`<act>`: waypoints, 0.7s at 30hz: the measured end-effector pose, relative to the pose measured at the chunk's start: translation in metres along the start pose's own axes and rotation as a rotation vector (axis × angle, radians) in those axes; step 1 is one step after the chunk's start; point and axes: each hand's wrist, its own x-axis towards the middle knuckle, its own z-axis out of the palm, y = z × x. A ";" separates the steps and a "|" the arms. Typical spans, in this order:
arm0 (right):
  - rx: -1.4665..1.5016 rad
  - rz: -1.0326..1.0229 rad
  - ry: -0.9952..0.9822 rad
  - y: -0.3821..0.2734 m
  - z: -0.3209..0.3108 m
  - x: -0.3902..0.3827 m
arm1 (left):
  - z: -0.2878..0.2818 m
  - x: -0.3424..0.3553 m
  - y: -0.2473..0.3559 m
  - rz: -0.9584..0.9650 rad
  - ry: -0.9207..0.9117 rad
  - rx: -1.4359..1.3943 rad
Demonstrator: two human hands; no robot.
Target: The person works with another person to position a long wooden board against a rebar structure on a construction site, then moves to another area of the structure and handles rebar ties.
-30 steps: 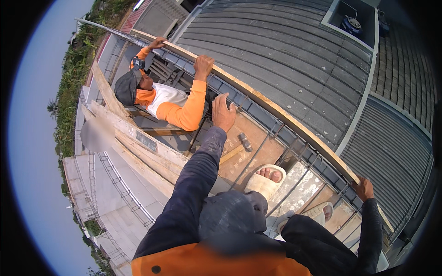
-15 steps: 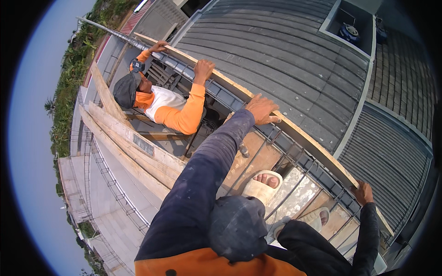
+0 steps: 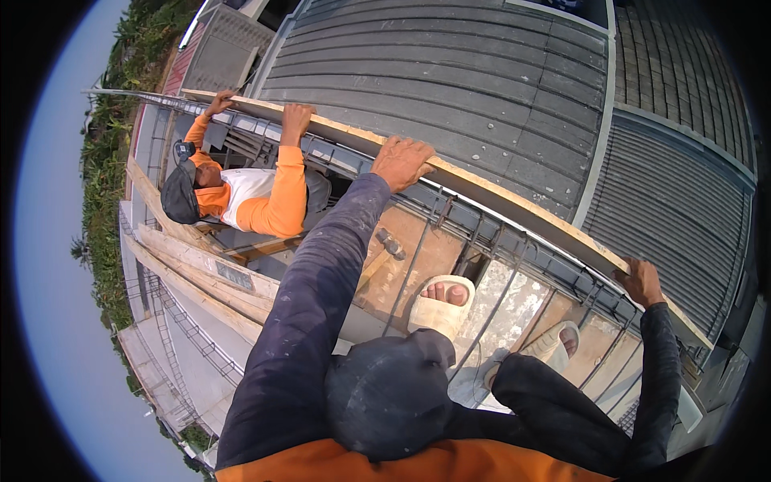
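Note:
A long wooden board (image 3: 522, 210) runs on edge from the upper left to the lower right, along the outer side of a rebar cage (image 3: 482, 229). My left hand (image 3: 401, 163) is closed over its upper edge near the middle. Farther right, my right hand (image 3: 640, 281) grips the same board close to its right end. A co-worker in an orange and white shirt (image 3: 269, 201) crouches at the left, with both hands (image 3: 297, 124) on the board's far part. The undersides of the grips are hidden.
Below the cage, my sandalled feet (image 3: 443, 301) rest on plywood panels (image 3: 405, 257) crossed by steel bars. A hammer (image 3: 390, 244) lies on the plywood. Curved planks (image 3: 201, 273) stand at the left. Beyond the board spreads a grey ribbed roof (image 3: 450, 88).
The view has turned, so the board and co-worker appear farther left and higher. Both my hands keep their hold on the board. More of the hammer shows now.

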 end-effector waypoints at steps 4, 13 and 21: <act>0.019 0.040 -0.019 0.005 -0.011 0.018 | -0.002 0.010 0.003 0.014 0.002 0.005; -0.077 -0.005 0.058 0.001 -0.013 0.002 | -0.003 0.017 0.003 0.045 0.078 0.032; -0.112 -0.052 0.315 0.014 -0.043 0.014 | -0.034 0.039 0.006 0.033 0.260 0.027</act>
